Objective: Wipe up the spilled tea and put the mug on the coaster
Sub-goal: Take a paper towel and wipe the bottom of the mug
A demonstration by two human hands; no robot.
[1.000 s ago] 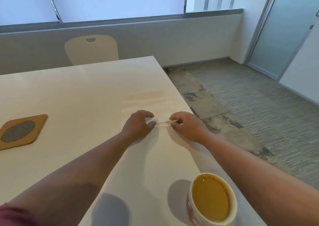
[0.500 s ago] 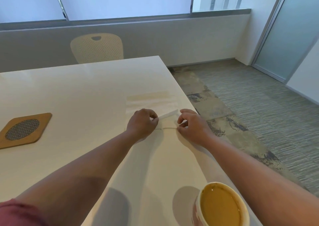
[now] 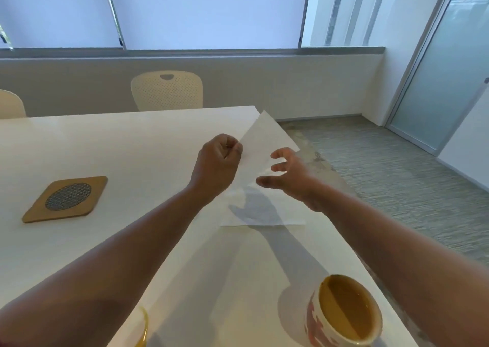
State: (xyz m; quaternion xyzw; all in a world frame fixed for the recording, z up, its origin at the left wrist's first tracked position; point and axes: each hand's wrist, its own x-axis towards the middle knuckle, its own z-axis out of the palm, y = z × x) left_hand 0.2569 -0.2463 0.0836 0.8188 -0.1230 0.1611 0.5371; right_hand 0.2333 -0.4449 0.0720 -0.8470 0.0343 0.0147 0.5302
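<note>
left hand (image 3: 218, 158) fisted, right hand (image 3: 288, 174) splayed

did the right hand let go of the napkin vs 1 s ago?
Yes. The right hand now hovers open above the napkin, risen off the table; the left hand pinches the raised sheet.

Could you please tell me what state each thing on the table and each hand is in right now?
Tissue: unfolded, far part lifted, near edge on the table.
Left hand: pinches the tissue's left edge.
Right hand: fingers spread, holds nothing.
Mug: upright, full of tea, off the coaster.
Coaster: flat, bare.
</note>
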